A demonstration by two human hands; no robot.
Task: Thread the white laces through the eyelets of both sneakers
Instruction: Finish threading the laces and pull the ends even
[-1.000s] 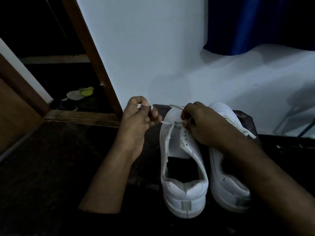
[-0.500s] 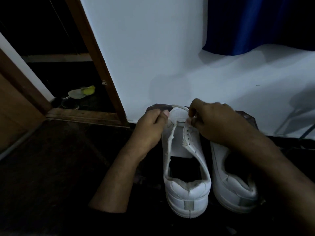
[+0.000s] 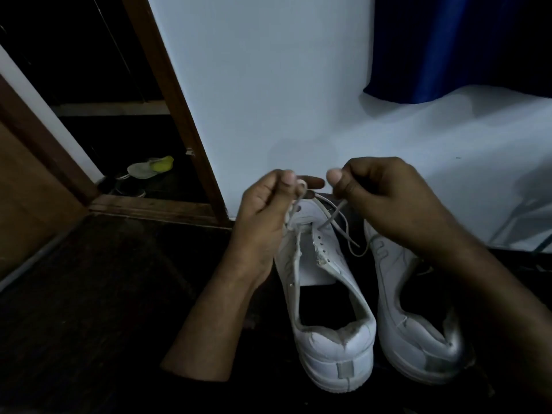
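- Two white sneakers side by side on the dark floor (image 3: pixel 89 294), lower centre and lower right of the frame, heels toward the camera, toes toward the pale wall (image 3: pixel 268 85).
- Left sneaker (image 3: pixel 331 309): tongue bare, most eyelets open, white lace (image 3: pixel 334 215) through the front eyelets only.
- Left hand (image 3: pixel 265 213), centre of the frame above that sneaker's toe: fingers curled, thumb and forefinger pinching one end of the lace, held up taut.
- Right hand (image 3: pixel 385 198), just right of centre at the same height: fingers curled, thumb tip pressed on the other end of the lace, a loose loop hanging between the two sneakers.
- Right sneaker (image 3: pixel 418 321): front hidden under the right forearm, lacing not visible.
- Upper left: brown wooden door frame (image 3: pixel 167 94), dark doorway, a pale and yellow-green object (image 3: pixel 150 168) on the floor beyond.
- Upper right: blue curtain (image 3: pixel 448 46).
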